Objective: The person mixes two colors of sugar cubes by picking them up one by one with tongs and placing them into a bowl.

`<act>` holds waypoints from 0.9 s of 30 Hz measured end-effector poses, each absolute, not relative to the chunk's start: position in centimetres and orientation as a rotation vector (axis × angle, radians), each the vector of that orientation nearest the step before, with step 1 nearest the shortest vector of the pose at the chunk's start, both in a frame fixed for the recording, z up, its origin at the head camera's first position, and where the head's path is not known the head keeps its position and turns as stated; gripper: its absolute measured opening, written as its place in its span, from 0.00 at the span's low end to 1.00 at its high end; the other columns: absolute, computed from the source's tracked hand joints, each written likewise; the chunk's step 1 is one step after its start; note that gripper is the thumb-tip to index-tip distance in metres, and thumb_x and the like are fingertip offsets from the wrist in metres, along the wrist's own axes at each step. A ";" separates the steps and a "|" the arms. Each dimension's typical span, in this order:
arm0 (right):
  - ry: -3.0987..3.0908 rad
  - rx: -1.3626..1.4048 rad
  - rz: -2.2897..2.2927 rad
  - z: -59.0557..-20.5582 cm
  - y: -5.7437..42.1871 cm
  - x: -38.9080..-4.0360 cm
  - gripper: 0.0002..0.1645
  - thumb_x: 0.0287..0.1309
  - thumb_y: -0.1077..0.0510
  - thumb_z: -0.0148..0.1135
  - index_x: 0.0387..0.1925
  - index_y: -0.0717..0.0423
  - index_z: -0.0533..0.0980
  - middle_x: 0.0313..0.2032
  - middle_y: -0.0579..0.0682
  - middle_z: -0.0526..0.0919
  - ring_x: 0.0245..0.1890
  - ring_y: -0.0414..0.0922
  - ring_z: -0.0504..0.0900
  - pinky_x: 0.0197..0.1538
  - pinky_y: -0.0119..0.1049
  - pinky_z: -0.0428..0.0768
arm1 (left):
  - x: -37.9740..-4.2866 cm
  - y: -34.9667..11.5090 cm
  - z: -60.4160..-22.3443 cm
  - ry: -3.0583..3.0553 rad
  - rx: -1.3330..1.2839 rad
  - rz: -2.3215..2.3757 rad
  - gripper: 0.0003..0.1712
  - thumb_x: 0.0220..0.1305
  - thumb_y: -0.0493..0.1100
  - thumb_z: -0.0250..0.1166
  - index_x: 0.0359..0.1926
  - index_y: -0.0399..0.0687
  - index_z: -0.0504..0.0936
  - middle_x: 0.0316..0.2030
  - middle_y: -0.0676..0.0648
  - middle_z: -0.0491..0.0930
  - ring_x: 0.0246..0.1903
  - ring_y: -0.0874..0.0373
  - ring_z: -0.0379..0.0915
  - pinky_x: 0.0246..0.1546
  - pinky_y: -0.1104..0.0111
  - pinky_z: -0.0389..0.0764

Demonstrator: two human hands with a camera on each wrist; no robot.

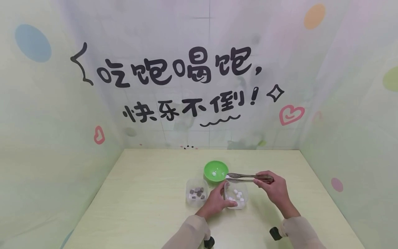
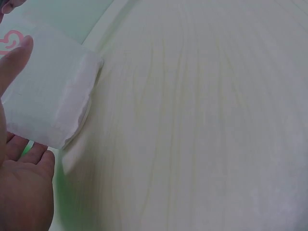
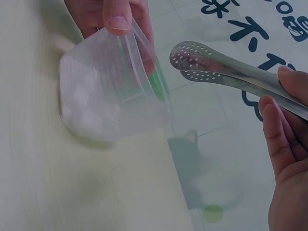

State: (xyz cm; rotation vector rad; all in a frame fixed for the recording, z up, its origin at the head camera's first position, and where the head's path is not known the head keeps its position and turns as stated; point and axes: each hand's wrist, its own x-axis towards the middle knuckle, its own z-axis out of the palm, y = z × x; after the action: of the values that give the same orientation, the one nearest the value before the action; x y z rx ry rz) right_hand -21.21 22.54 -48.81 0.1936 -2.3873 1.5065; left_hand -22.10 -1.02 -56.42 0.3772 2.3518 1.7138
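My left hand grips a clear plastic tub, thumb on the near side and fingers behind it. Several small white cubes lie inside. In the left wrist view the tub sits between thumb and fingers of the left hand. My right hand holds metal tongs level above the tub, their tips near a green bowl. A white piece shows between the tips. The right wrist view shows the perforated tong heads close together beside the tub.
A second clear tub with several grey-brown cubes stands left of my left hand. The green bowl, behind both tubs, has white pieces in it. A printed curtain hangs behind the pale wooden table.
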 end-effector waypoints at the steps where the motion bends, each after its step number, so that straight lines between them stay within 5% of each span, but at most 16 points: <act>1: -2.379 0.193 1.514 -48.8 22.4 -21.3 0.12 0.52 0.65 0.73 0.40 0.63 0.83 0.33 0.61 0.89 0.25 0.36 0.86 0.30 0.27 0.86 | -22.1 -1.0 -56.4 2.350 0.378 1.717 0.58 0.48 0.46 0.80 0.75 0.43 0.57 0.72 0.37 0.64 0.72 0.40 0.61 0.74 0.54 0.65; 10: -2.314 0.189 1.603 -49.0 21.6 -22.2 0.13 0.53 0.64 0.73 0.40 0.66 0.82 0.30 0.53 0.89 0.24 0.33 0.85 0.31 0.30 0.88 | -22.1 -1.1 -56.5 2.345 0.392 1.726 0.58 0.48 0.46 0.80 0.76 0.45 0.58 0.72 0.38 0.65 0.72 0.40 0.61 0.74 0.51 0.65; 27: -2.391 0.078 1.595 -46.7 19.7 -21.5 0.14 0.54 0.64 0.72 0.42 0.69 0.82 0.31 0.63 0.88 0.23 0.31 0.82 0.29 0.28 0.85 | -22.0 -1.1 -56.3 2.362 0.405 1.717 0.58 0.48 0.46 0.79 0.76 0.42 0.57 0.72 0.37 0.65 0.71 0.40 0.62 0.74 0.52 0.65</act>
State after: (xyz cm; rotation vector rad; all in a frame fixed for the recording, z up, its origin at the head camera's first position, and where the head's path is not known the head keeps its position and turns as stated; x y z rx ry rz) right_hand -21.46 19.69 -46.74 0.0784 -2.3911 1.5952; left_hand -21.96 -1.13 -56.35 0.4046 2.3616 1.7174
